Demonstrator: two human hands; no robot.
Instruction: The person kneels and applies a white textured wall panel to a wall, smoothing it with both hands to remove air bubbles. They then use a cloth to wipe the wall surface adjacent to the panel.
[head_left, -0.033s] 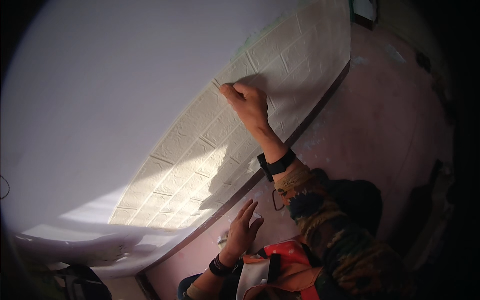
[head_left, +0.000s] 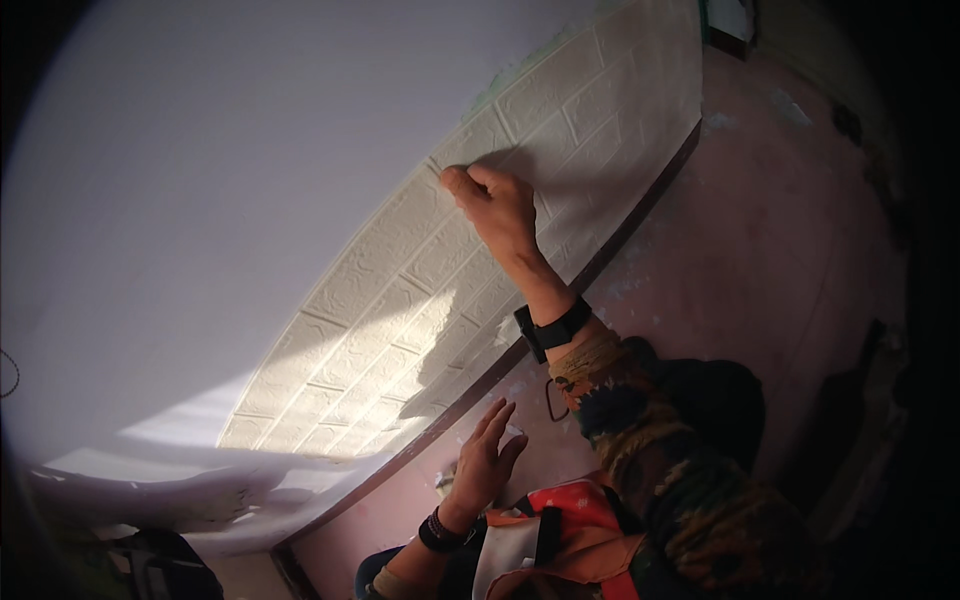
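Note:
A white foam-like wall panel with an embossed brick pattern (head_left: 380, 270) covers the lower part of the wall. My right hand (head_left: 497, 205) is closed in a fist, its knuckles against the panel close to the upper edge. No object shows in that fist, though its inner side is turned away. A black watch (head_left: 555, 328) sits on the right wrist, below a patterned sleeve (head_left: 650, 440). Lower down, my left hand (head_left: 483, 465) hovers open near my body, away from the panel, fingers stretched and a dark bracelet (head_left: 440, 532) round the wrist.
Above the panel rises the plain pale wall (head_left: 230, 180). A dark baseboard (head_left: 640, 215) runs beneath it, along a worn pinkish floor (head_left: 740, 250). An orange and red cloth item (head_left: 575, 530) lies at my front. Dark objects (head_left: 165, 565) stand at the lower left.

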